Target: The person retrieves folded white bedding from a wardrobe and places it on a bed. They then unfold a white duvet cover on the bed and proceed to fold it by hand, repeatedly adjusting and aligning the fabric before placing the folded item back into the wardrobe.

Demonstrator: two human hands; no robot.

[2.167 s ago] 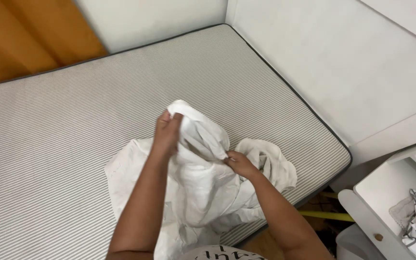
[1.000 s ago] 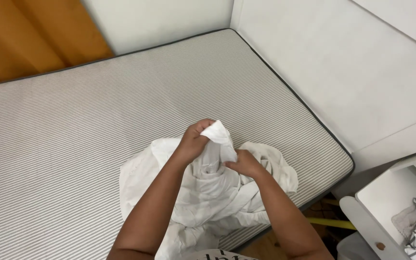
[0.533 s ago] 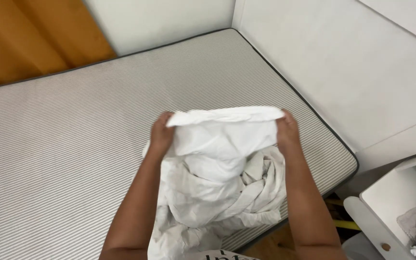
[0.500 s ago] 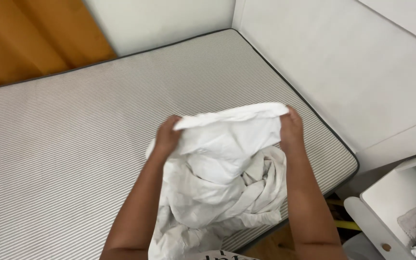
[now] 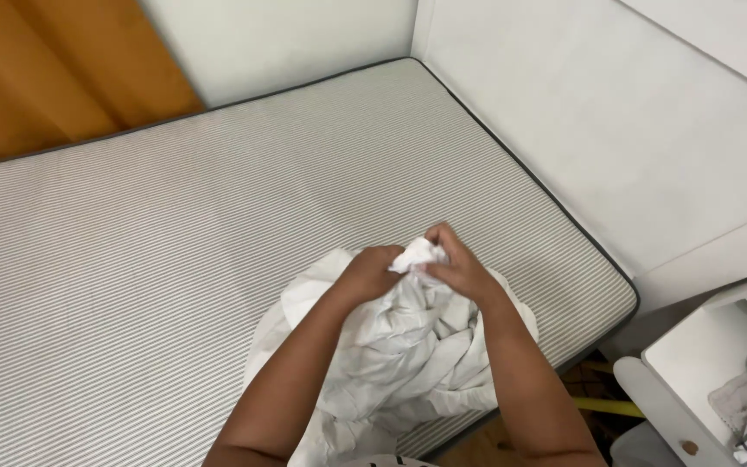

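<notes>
Door: I see a flat orange-brown wooden panel [image 5: 54,73] far up and left of my grip, smooth and matte, behind the mattress edge.
Mattress: a broad rectangular pad [image 5: 175,259] in fine grey and white stripes with dark piping along its rim; it runs under and well to the left of my grip.
Left hand: my left hand [image 5: 365,275] is closed in a fist on a bunched fold of the sheet, just left of the pinch point, forearm coming up from the lower edge.
Sheet: the white sheet [image 5: 408,346] is soft, thin and heavily creased; a small crumpled tuft stands up between my two hands, and the rest hangs below the grip in a loose heap on the near right part of the mattress.
Right hand: my right hand [image 5: 458,270] is pinched tight on the same tuft, touching the left hand's fingers.
Wall: plain white panels [image 5: 616,130] rise right of the grip, smooth, with shallow seams.
Shelf: a white boxy unit [image 5: 711,363] sits low and well to the right, with tangled cords in it.
</notes>
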